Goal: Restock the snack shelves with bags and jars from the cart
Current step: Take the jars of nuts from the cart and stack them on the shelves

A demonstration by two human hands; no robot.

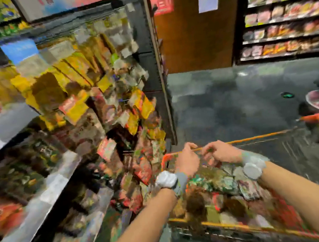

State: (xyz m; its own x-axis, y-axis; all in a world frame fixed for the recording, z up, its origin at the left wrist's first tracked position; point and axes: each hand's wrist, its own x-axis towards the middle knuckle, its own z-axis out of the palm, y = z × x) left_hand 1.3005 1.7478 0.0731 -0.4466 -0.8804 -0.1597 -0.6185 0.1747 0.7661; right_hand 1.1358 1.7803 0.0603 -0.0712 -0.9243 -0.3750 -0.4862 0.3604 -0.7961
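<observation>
Snack bags, judged light and crushable, are heaped in the cart, best pinched by top seams. Left hand and right hand are curled at its far rim; what is held cannot be told.

A shop aisle: snack shelves crowded with packets on the left, more stocked shelving far right, and an orange cart of goods near on the dark floor.

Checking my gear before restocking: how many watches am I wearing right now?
2. One white watch sits on the left wrist, and one grey watch on the right wrist, both over the cart. None looks hidden.
</observation>
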